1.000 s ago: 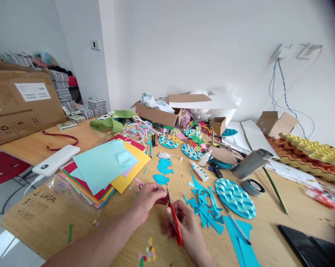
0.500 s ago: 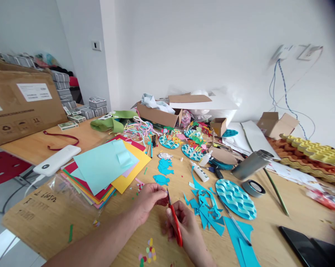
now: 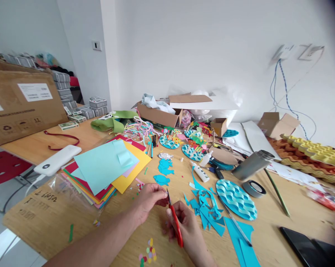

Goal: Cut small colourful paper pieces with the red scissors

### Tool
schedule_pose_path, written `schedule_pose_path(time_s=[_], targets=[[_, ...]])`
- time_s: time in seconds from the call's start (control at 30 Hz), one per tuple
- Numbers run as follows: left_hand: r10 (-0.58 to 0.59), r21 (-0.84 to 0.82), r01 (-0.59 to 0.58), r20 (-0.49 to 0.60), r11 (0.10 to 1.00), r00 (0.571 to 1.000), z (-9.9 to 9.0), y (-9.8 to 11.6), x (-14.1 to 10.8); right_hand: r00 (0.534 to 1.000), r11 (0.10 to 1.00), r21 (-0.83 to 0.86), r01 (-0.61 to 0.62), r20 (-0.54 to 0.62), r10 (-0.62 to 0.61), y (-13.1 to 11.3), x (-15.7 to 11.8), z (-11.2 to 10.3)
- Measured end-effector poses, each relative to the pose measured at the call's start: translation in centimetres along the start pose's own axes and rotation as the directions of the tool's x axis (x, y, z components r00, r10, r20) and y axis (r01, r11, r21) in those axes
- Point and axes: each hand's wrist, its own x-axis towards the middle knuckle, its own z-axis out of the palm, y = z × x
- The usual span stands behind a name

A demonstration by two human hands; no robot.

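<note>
Your right hand (image 3: 184, 221) curls snugly round red scissors (image 3: 174, 214) — your left hand (image 3: 148, 199), at ten o'clock, pinches closed, contents unclear.

Left hand (image 3: 150, 200) pinches, right hand (image 3: 185, 224) curls — close together.

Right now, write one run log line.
left hand: pinched at blade tips; right hand: red-handled scissors; beyond: blue paper fish; rightward: blue paper scraps
</note>
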Motion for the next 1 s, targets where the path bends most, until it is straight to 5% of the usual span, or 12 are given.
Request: schedule_pose_path(time_s=[1.0], targets=[[-0.005,0.006,0.005,0.008,1.000,1.000,-0.13,0.10,0.01,0.999,0.999,0.020,-0.047,0.019,0.046,-0.44,-0.15,0.12]])
